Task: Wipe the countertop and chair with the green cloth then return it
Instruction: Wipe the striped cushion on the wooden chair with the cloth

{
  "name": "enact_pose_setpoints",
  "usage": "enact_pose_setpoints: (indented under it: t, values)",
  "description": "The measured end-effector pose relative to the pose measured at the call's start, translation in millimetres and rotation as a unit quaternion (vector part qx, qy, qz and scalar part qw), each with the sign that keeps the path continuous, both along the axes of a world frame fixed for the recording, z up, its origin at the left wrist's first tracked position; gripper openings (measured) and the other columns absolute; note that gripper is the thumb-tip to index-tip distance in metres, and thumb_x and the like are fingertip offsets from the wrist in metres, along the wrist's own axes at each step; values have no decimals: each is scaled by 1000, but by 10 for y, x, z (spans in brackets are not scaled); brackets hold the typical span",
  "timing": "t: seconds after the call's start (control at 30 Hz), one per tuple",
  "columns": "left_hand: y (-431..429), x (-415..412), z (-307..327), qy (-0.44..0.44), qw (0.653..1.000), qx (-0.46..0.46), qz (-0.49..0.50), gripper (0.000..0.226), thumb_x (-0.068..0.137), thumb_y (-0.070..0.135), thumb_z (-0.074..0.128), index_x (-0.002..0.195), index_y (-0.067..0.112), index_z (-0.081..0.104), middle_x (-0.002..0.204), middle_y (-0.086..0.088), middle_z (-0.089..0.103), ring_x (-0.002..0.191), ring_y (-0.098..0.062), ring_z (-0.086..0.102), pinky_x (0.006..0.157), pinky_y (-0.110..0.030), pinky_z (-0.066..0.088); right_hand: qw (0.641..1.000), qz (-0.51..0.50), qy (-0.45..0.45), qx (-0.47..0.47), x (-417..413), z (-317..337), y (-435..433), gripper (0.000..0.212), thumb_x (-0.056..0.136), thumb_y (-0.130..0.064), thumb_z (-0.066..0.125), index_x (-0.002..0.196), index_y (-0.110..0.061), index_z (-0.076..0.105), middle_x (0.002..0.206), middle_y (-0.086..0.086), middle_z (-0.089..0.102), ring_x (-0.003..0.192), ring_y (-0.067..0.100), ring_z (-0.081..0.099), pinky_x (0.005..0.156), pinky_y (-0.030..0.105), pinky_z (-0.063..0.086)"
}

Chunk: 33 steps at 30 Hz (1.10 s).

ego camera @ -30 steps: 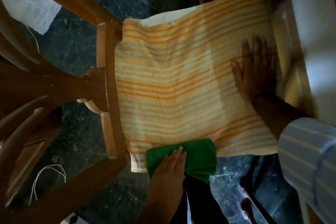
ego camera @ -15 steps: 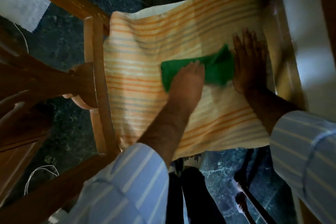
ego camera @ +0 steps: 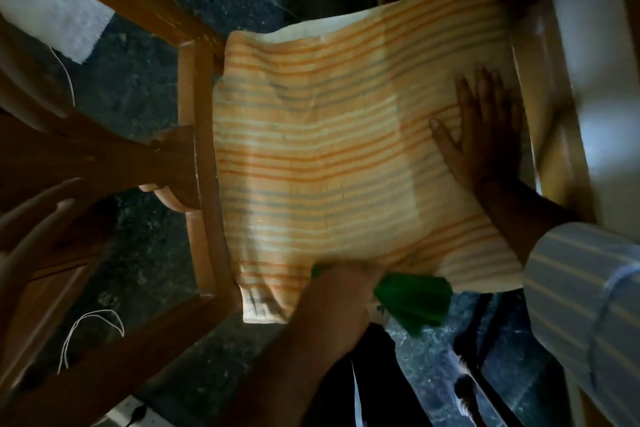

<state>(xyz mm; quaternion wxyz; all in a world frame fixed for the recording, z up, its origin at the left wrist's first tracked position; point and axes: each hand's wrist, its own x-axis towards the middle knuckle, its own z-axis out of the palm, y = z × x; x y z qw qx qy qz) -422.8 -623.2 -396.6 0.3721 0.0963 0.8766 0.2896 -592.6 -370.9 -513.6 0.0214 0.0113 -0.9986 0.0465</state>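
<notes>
Currently I am wiping the chair seat, which is covered by an orange-striped towel (ego camera: pixel 329 156) lying across the wooden chair (ego camera: pixel 201 163). My left hand (ego camera: pixel 332 298) is pressing the green cloth (ego camera: pixel 415 298) at the front edge of the seat, and the cloth is hanging partly past that edge over the dark floor (ego camera: pixel 138 87); my fingers are blurred with motion, but the palm seems to be flat on the cloth, pinning it rather than clenching it. My right hand (ego camera: pixel 485 139) is lying open and spread on the right side of the towel, near the pale side rail, gripping nothing and only pinning the fabric. To do this stroke well, I am judging that the right palm should be holding the towel taut so it is not bunching or sliding off the frame, while the left is keeping even downward pressure and carrying the cloth fully off the edge, so that dust is going to the floor and not back onto the seat. The left strip of the towel looks like the part needing the next pass. Compared with half a second ago, the cloth is sitting at the near edge instead of mid-seat beside my right hand, my left forearm is drawn back toward me, and the right hand is resting in much the same spot.
</notes>
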Motion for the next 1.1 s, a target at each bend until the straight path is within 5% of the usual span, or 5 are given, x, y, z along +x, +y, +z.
enact_pose_setpoints:
  t: [0.27,0.7,0.8,0.9,1.1]
  values:
    - [-978,-1746,8,308,909,-126,249,43,89,2,46,128,15,61,117,-14,69,109,-34,63,89,-35,48,1000,-9,1,8,12,14,-30,77,104,-67,30,168,-25,20,177,10,18,164,33,19,130,60,18]
    - [-488,398,-261,38,982,-154,100,84,86,-7,45,157,29,19,165,14,5,153,-9,10,119,-20,0,1000,-17,-10,14,11,88,-67,75,105,-62,33,168,-23,23,177,12,19,164,34,18,130,57,17]
    - [-469,342,-69,0,981,-152,120,75,90,0,48,153,36,30,159,10,36,139,-8,41,111,-16,29,1000,-20,-11,15,17,90,-70,76,105,-63,30,168,-23,23,177,12,19,164,33,17,130,58,19]
    - [-511,-269,174,16,973,-155,173,58,91,3,53,135,41,50,125,7,66,89,-2,57,67,-11,41,1000,-18,-8,18,14,79,-76,77,105,-65,26,168,-23,22,177,11,19,164,33,17,130,58,19]
    - [-607,-1767,132,319,908,-134,235,53,90,1,52,139,21,54,129,-4,67,118,-23,62,99,-27,44,1000,-16,7,19,13,16,-45,76,105,-65,28,168,-25,22,177,10,19,164,32,19,130,56,19]
